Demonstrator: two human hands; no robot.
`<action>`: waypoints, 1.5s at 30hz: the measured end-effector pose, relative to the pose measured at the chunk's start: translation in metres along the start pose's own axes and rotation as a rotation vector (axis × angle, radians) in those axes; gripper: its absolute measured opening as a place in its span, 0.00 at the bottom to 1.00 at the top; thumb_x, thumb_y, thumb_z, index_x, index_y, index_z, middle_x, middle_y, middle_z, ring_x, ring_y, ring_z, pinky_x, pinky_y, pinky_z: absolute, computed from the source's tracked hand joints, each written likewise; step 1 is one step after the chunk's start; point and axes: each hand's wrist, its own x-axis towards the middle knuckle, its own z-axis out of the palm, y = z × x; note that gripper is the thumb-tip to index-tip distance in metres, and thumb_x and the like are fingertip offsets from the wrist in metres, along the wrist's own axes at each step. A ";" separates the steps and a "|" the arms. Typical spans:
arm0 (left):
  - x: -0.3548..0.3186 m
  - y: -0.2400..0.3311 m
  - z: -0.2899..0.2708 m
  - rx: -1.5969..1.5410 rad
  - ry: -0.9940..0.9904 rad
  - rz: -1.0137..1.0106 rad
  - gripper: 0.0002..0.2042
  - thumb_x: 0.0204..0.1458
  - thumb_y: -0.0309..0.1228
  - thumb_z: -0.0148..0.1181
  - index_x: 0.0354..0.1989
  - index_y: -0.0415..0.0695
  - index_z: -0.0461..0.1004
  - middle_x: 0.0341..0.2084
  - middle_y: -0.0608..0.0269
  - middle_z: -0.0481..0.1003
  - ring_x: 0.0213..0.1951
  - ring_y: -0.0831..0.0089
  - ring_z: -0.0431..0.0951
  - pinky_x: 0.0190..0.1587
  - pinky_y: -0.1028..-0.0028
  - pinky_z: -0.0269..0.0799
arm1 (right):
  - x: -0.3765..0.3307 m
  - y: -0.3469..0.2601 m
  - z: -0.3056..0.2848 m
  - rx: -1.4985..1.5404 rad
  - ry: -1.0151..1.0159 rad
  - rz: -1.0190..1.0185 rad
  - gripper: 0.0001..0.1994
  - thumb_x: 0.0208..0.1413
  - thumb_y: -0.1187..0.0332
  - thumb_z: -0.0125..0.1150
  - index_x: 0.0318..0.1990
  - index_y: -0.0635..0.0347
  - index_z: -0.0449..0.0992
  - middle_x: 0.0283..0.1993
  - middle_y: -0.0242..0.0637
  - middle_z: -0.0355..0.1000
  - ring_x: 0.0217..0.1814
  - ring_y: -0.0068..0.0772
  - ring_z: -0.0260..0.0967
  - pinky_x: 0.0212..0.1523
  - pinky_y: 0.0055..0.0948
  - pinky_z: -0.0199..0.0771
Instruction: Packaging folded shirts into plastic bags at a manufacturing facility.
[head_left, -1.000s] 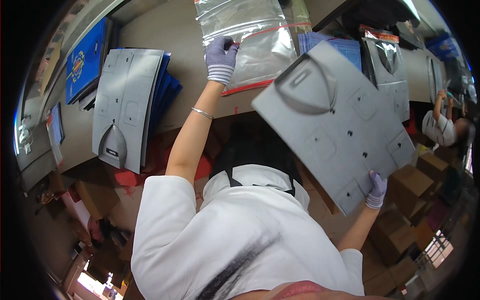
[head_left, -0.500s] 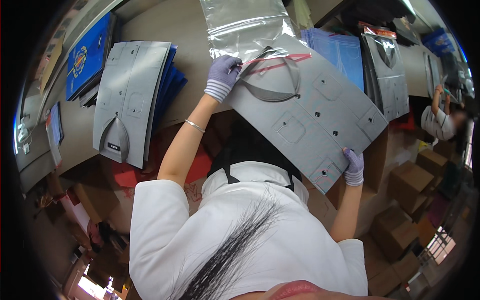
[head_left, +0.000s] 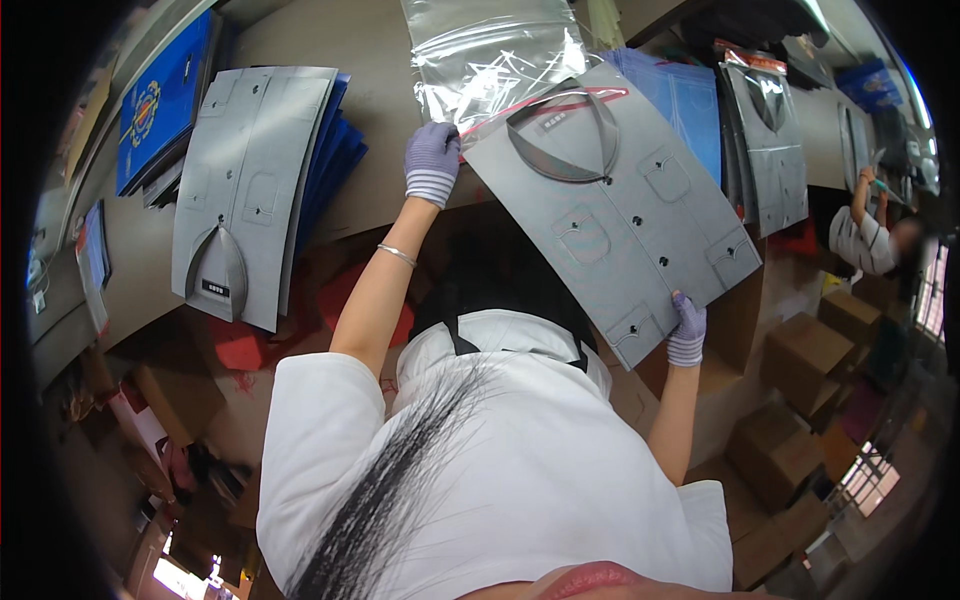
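Observation:
In my gloved right hand point(head_left: 687, 328) is the lower edge of a grey shirt-shaped card folder point(head_left: 620, 265), which has a raised collar, printed pockets and snap buttons. The folder slants across the middle, collar end away from me. My left hand point(head_left: 432, 165), also in a purple knit glove, pinches the red-edged mouth of a clear plastic bag point(head_left: 490, 45). The bag lies on the table, its mouth toward me. The folder's collar end lies at the bag mouth, under the red strip; how far in it reaches is hard to see.
To the left stands a stack of grey shirt folders point(head_left: 235, 190) with blue ones beneath, and a blue folder pile point(head_left: 165, 115). Flat blue bags or sheets point(head_left: 675, 100) and bagged grey folders point(head_left: 765, 140) lie right. Cardboard boxes point(head_left: 805, 355) sit on the floor; another person point(head_left: 860, 235) works far right.
The folder's collar end has swung a little right, and its lower edge has come slightly left with my right hand. My left hand has shifted slightly left and down along the bag mouth.

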 end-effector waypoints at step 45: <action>0.059 -0.076 0.038 -0.561 -0.114 -0.813 0.12 0.40 0.30 0.63 0.31 0.35 0.76 0.21 0.63 0.75 0.23 0.79 0.71 0.29 0.79 0.68 | 0.299 -0.032 0.240 -1.079 -0.073 -0.477 0.11 0.48 0.66 0.52 0.39 0.57 0.74 0.38 0.47 0.71 0.41 0.48 0.68 0.41 0.30 0.68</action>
